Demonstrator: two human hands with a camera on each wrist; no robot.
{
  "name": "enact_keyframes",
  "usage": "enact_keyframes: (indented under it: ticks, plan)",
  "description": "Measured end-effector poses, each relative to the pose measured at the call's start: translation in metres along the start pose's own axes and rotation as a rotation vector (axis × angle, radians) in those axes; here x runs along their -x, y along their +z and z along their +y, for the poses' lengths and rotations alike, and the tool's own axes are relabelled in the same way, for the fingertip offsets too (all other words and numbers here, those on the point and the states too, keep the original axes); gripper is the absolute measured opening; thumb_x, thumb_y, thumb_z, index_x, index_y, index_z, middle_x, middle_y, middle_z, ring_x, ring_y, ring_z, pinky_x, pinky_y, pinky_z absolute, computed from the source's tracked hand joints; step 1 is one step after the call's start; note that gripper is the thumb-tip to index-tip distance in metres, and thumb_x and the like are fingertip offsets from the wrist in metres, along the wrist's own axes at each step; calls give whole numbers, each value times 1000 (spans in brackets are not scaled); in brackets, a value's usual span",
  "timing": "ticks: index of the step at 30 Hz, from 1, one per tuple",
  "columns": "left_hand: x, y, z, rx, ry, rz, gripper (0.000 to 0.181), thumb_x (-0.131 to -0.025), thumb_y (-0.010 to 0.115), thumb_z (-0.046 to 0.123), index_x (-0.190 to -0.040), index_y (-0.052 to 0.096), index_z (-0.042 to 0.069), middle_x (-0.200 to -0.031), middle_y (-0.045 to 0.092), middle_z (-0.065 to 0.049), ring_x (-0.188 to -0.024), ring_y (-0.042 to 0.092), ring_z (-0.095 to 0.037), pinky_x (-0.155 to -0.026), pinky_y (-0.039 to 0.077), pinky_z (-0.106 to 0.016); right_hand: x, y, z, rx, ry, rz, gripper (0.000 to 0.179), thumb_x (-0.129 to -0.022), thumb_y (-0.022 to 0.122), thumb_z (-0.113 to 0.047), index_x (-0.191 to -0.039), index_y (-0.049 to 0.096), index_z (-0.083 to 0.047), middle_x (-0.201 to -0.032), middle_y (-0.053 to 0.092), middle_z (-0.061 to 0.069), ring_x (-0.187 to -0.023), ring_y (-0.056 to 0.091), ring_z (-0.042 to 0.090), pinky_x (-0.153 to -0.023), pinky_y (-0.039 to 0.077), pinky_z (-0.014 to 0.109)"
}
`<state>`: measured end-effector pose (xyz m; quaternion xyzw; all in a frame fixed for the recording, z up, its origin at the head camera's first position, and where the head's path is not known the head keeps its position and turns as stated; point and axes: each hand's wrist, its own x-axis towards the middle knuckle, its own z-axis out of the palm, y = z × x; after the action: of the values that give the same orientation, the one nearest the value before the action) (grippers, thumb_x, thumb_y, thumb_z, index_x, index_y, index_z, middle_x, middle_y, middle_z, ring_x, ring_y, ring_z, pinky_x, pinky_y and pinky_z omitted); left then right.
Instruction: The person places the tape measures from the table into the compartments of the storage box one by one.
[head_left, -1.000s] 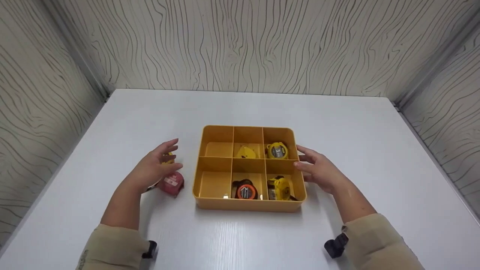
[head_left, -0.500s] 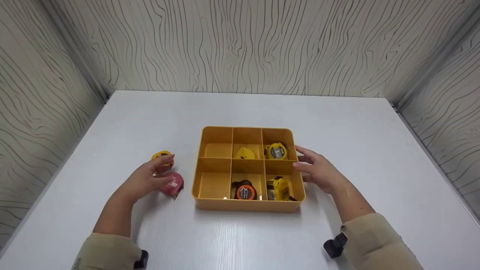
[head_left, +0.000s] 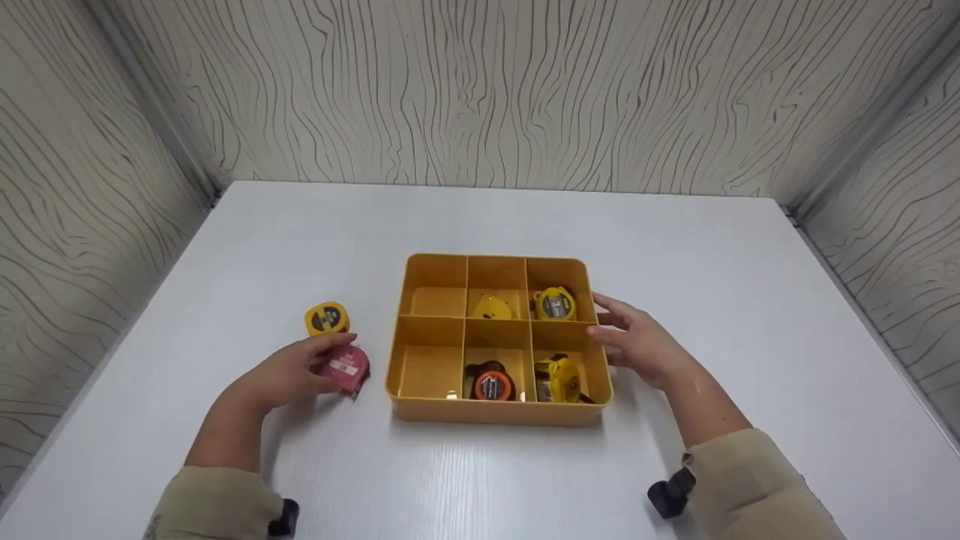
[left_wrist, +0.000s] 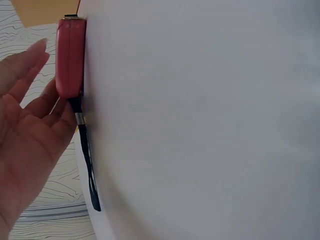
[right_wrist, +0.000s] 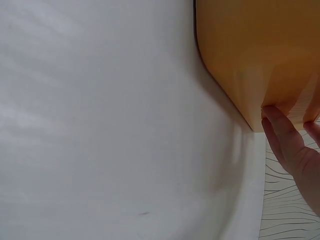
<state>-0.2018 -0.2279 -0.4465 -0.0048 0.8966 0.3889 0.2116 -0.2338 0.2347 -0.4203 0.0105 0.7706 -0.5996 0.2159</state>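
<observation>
A red tape measure (head_left: pixel 350 367) lies flat on the white table, left of the yellow divided box (head_left: pixel 495 413). My left hand (head_left: pixel 281 375) is around its left side with fingers spread; in the left wrist view, the thumb stands apart from the red case and a black wrist strap (left_wrist: pixel 87 160) trails from it. Just behind lies a yellow tape measure (head_left: pixel 327 318) with a dark label. At the box's right wall, my right hand (head_left: pixel 649 349) rests its fairly straight fingers (right_wrist: pixel 282 130) against the outside, thumb near the rim.
Inside the box, a yellow tape measure (head_left: pixel 555 304) sits back right and another yellow one (head_left: pixel 562 377) front right. An orange-and-black tape measure (head_left: pixel 493 385) is front middle, and a yellow item (head_left: pixel 492 306) is partly hidden back middle. Wood-patterned panels (head_left: pixel 480 90) enclose the table.
My left hand has come down and back toward me, from above the yellow tape measure to the red one, uncovering the yellow one. The right hand stays at the box.
</observation>
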Motion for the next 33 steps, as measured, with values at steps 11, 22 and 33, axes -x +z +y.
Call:
enact_keyframes:
  ticks: [11, 22, 33]
  plan:
    - [-3, 4, -1, -44, 12, 10, 68, -72, 77, 27, -131, 46, 37, -137, 39, -3, -125, 34, -28, -96, 39, -51, 0, 1, 0, -12, -5, -2, 69, -88, 60, -19, -146, 23, -21, -144, 27, 18, -125, 39, 36, -92, 44, 44]
    - [-6, 5, 2, -138, 55, 14, 71, -70, 78, 26, -132, 46, 34, -136, 38, -3, -124, 34, -27, -97, 38, -51, -1, 1, 1, 5, 5, 14, 71, -86, 64, -24, -145, 25, -25, -142, 31, 14, -125, 41, 33, -90, 45, 43]
    - [-6, 7, 4, -122, 18, 25, 77, -64, 82, 30, -132, 44, 28, -134, 41, -3, -125, 35, -27, -98, 36, -53, -1, 1, 1, 6, 8, 7, 73, -85, 64, -26, -145, 24, -26, -142, 31, 14, -126, 40, 33, -91, 45, 43]
